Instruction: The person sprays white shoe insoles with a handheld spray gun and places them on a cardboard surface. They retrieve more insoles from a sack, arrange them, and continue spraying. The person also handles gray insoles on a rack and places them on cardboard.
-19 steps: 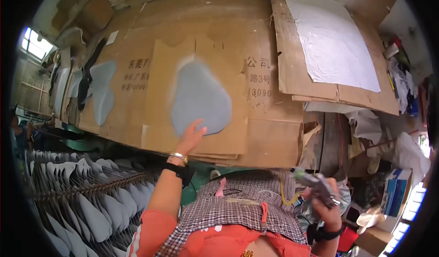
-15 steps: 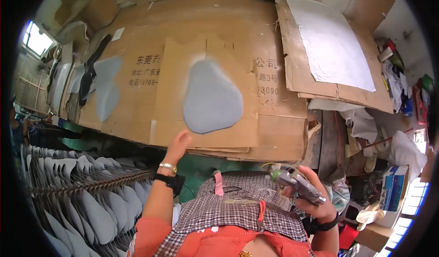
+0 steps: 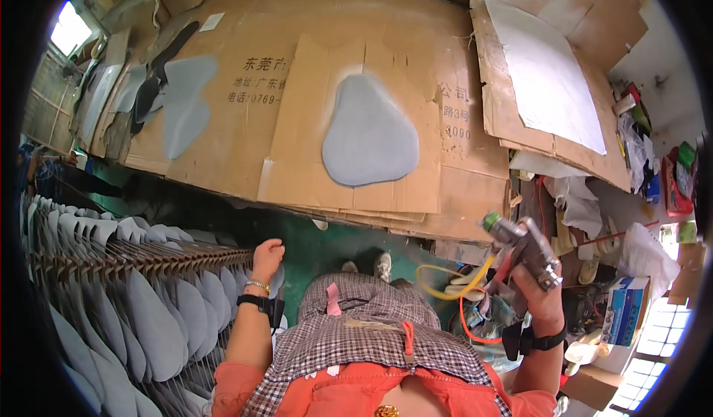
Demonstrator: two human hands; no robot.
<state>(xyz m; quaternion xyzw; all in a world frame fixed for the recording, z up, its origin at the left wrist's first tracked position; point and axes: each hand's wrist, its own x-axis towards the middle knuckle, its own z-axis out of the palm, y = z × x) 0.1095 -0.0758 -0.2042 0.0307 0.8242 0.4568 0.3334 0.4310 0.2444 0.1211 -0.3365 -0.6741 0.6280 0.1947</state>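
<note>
My right hand [image 3: 536, 291] grips a metal spray gun [image 3: 536, 253] with a green part at one end and a yellow hose [image 3: 442, 294] curving below it. The gun is held up near the right end of the table's front edge. In front of me a grey pear-shaped panel [image 3: 371, 135] lies flat on a cardboard sheet [image 3: 301, 131], with grey overspray around its narrow top. My left hand [image 3: 269, 259] is in the air short of the table edge, its fingers curled and nothing visible in them. Closest to it is a rack of similar grey panels [image 3: 156, 320].
Printed cardboard [image 3: 245, 142] covers the table. A white sheet [image 3: 553, 75] lies on cardboard at the right. Dark and grey pieces [image 3: 160, 68] rest at the far left. On the right stand a blue-and-white box [image 3: 624, 311] and plastic bags [image 3: 645, 257]. The floor [image 3: 304, 250] is green.
My left hand has drawn back from beside the panel toward the rack, fingers now curled. My right hand has moved outward to the right and turned the spray gun; the hose now shows.
</note>
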